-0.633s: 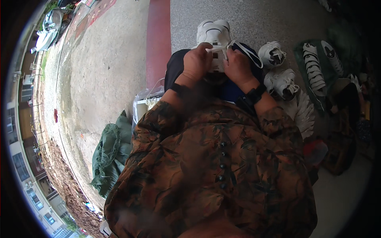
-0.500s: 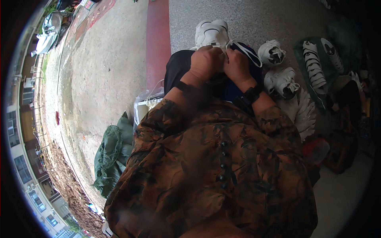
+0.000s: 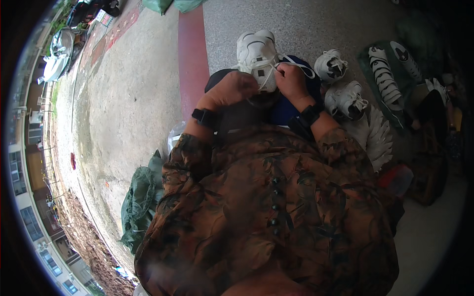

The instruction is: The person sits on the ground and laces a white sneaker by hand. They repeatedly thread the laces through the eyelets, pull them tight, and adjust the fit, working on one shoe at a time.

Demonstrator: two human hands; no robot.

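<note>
A white sneaker (image 3: 254, 47) rests across my lap with its toe pointing away from me. Its mesh tongue with a dark square patch shows between my hands. White shoelace (image 3: 307, 67) loops out to the right of the shoe. My right hand (image 3: 292, 81) is closed at the shoe's right side, pinching the lace by thumb and forefinger. Left of the tongue, my left hand (image 3: 233, 88) is curled closed, and a lace strand runs down toward its fingertips. The fingertips themselves are partly blurred.
More white shoes (image 3: 331, 65) with laces stand on the right, near another pair (image 3: 348, 100). Beyond them, several striped shoe pieces (image 3: 386, 81) lie on green cloth. A green sack (image 3: 140, 197) sits at my left. A red stripe (image 3: 192, 59) crosses the floor.
My hands were close together over the shoe and have drawn apart, the left one toward the lower left. The shoe's tongue has come into sight between them.
</note>
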